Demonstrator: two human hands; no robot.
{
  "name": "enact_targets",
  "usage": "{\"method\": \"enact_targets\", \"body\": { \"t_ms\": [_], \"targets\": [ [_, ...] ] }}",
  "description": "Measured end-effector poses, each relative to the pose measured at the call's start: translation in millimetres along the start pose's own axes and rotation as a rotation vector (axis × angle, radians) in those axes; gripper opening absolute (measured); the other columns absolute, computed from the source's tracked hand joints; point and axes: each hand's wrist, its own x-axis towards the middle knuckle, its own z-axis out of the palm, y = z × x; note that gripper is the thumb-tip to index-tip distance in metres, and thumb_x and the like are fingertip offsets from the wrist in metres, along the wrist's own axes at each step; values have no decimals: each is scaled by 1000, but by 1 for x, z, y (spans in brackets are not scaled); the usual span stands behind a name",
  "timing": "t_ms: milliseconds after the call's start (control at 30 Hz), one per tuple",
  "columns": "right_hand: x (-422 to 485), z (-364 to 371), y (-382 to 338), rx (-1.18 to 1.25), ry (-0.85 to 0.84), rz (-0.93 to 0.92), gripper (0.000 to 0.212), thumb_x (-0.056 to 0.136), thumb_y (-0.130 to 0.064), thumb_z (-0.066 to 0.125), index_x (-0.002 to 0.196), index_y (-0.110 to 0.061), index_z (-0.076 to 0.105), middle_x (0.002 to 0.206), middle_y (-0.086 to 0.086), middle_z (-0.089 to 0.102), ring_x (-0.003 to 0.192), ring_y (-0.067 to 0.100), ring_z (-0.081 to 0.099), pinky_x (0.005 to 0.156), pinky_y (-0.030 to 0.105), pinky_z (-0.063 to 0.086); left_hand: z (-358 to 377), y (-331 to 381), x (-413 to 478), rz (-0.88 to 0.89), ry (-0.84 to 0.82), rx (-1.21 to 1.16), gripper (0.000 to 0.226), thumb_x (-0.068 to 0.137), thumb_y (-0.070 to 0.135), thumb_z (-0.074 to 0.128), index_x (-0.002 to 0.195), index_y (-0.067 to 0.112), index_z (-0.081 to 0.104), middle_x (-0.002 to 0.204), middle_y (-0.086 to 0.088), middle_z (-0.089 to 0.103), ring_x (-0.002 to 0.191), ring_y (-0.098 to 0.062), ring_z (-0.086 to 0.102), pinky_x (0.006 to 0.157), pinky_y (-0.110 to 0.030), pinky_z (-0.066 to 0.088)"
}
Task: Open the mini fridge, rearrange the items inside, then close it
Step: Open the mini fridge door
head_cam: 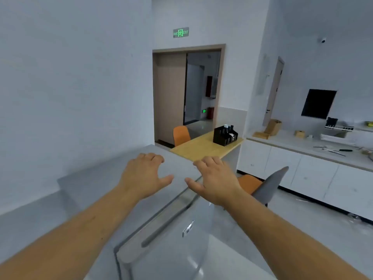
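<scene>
The silver mini fridge (177, 243) stands below me, its door closed, with a long grip slot (161, 225) along the door's top edge and a small badge on the front. Its flat grey top (105, 178) runs toward the wall. My left hand (144, 175) hovers palm down over that top, fingers spread and holding nothing. Just over the fridge's front right corner my right hand (215, 178) is also palm down, fingers apart and empty. The inside of the fridge is hidden.
A wooden table (201, 148) with a black organiser (225, 135) stands behind the fridge, an orange chair (181, 135) beyond it. A grey-backed orange chair (266, 186) stands right of the fridge. White cabinets and a cluttered counter (302, 146) line the right wall.
</scene>
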Motion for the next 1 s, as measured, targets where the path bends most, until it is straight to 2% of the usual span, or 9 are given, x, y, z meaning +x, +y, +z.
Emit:
{"method": "enact_targets", "body": {
  "t_ms": [100, 300, 433, 533, 600, 667, 733, 833, 1000],
  "targets": [
    [0, 25, -18, 42, -63, -58, 72, 92, -77, 30, 140, -27, 50, 135, 1, 55, 126, 23, 45, 106, 45, 41, 17, -9, -10, -27, -67, -24, 78, 80, 80, 39, 136, 28, 59, 138, 4, 63, 126, -22, 53, 96, -42, 48],
    [-24, 77, -54, 166, -102, -161, 65, 96, -70, 35, 142, -26, 51, 139, -1, 53, 130, 22, 44, 113, 41, 34, 57, -30, -35, -60, -232, -173, 72, 87, 76, 45, 143, 31, 54, 151, 5, 55, 137, -21, 47, 113, -41, 39],
    [-43, 103, -68, 262, -45, -114, 56, 101, -57, 35, 145, -26, 51, 151, 2, 48, 143, 21, 35, 124, 42, 14, 70, -34, -33, -62, -177, -212, 60, 93, 68, 48, 139, 30, 58, 147, 5, 59, 133, -20, 50, 111, -39, 39],
    [-46, 103, -69, 319, -32, -85, 50, 102, -52, 39, 142, -26, 54, 151, 0, 48, 144, 20, 34, 125, 45, 13, 69, -31, -32, -65, -163, -207, 57, 94, 64, 49, 138, 29, 58, 144, 3, 61, 131, -22, 52, 108, -39, 42],
    [-52, 101, -77, 350, 39, -121, 35, 102, -40, 47, 127, -22, 63, 135, 0, 59, 129, 18, 48, 118, 46, 29, 69, -31, -32, -73, -179, -209, 56, 94, 62, 49, 138, 28, 57, 144, 2, 61, 131, -23, 52, 108, -40, 42],
    [-61, 99, -90, 387, 168, -209, 13, 99, -27, 57, 101, -18, 66, 104, -2, 62, 99, 18, 55, 96, 40, 45, 67, -31, -33, -82, -188, -215, 56, 93, 61, 50, 138, 29, 57, 145, 2, 60, 130, -23, 52, 108, -40, 42],
    [-70, 97, -103, 382, 242, -293, 13, 96, -23, 63, 85, -17, 59, 88, -3, 55, 82, 16, 49, 81, 33, 44, 66, -31, -34, -89, -191, -217, 55, 93, 61, 50, 138, 29, 57, 144, 1, 60, 129, -23, 52, 108, -39, 41],
    [-83, 97, -108, 386, 240, -335, 20, 98, -24, 64, 80, -15, 62, 87, -1, 54, 77, 17, 49, 73, 31, 45, 65, -30, -34, -99, -197, -220, 56, 93, 61, 51, 137, 28, 57, 143, 1, 61, 128, -23, 52, 107, -40, 41],
    [-99, 84, -107, 426, 68, -273, 27, 102, -37, 54, 90, -19, 71, 101, -4, 52, 82, 10, 50, 69, 26, 49, 63, -28, -36, -96, -207, -220, 57, 93, 63, 49, 137, 28, 57, 142, 0, 61, 127, -24, 53, 105, -41, 43]
  ]
}}
